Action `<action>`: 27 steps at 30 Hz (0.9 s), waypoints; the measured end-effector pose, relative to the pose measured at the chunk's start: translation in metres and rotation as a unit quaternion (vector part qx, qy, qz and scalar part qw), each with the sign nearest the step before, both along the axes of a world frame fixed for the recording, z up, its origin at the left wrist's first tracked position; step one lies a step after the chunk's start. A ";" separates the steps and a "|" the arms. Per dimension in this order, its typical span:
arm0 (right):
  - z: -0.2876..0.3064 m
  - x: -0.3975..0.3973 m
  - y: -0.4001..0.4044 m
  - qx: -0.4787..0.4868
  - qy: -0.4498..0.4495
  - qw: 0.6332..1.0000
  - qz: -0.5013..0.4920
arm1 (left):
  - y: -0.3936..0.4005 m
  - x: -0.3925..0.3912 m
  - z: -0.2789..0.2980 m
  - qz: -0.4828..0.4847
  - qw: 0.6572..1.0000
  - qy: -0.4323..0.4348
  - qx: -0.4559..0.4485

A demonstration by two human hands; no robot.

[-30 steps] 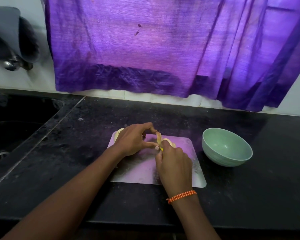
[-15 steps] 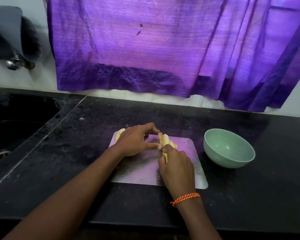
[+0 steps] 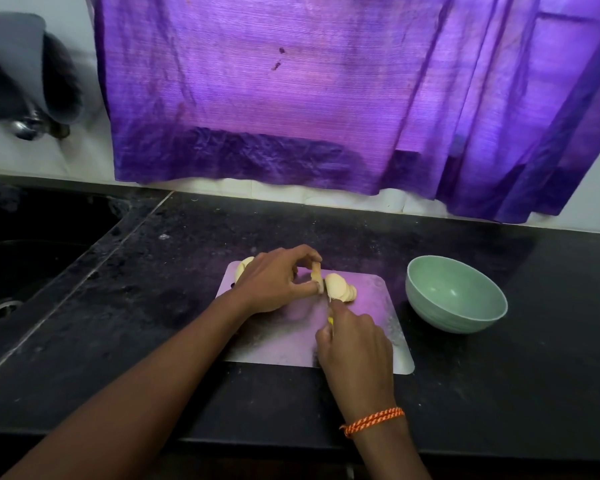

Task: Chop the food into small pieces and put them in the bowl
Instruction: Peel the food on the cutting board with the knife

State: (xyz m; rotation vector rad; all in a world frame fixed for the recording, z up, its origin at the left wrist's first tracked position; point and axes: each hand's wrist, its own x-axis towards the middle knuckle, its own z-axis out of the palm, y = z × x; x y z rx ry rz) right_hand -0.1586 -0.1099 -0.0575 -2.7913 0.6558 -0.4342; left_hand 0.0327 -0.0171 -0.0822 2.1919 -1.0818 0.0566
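A pale peeled food piece (image 3: 316, 276) stands on the light cutting board (image 3: 371, 327), pinched between thumb and fingers of my left hand (image 3: 274, 282). Its other end (image 3: 244, 266) shows past my left wrist. Several cut slices (image 3: 340, 288) lean in a row just right of the held end. My right hand (image 3: 355, 344) grips a yellow-handled knife (image 3: 330, 317); its thin blade points away from me, between the held end and the slices. A green bowl (image 3: 456, 294) sits on the counter to the right of the board; nothing shows inside it.
The black stone counter (image 3: 499, 393) carries the board and bowl. A dark sink (image 3: 18, 258) lies at the left, with a tap (image 3: 28, 128) on the wall above it. A purple curtain (image 3: 291, 98) hangs behind the counter. An orange thread band (image 3: 373, 420) circles my right wrist.
My right hand has drawn back toward me with the knife, uncovering the cut slices. My left hand keeps its hold on the food.
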 end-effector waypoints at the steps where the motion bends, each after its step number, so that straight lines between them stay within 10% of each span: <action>1: -0.002 0.000 -0.002 0.004 -0.008 1.000 -0.004 | 0.000 0.001 -0.001 0.005 1.000 0.003 -0.002; 16: -0.013 0.019 -0.017 0.015 -0.207 0.978 -0.004 | 0.002 0.001 0.003 -0.010 1.000 0.020 -0.018; 27: -0.022 0.024 -0.024 0.036 -0.133 0.990 0.009 | 0.002 0.001 0.002 -0.022 0.997 0.035 -0.060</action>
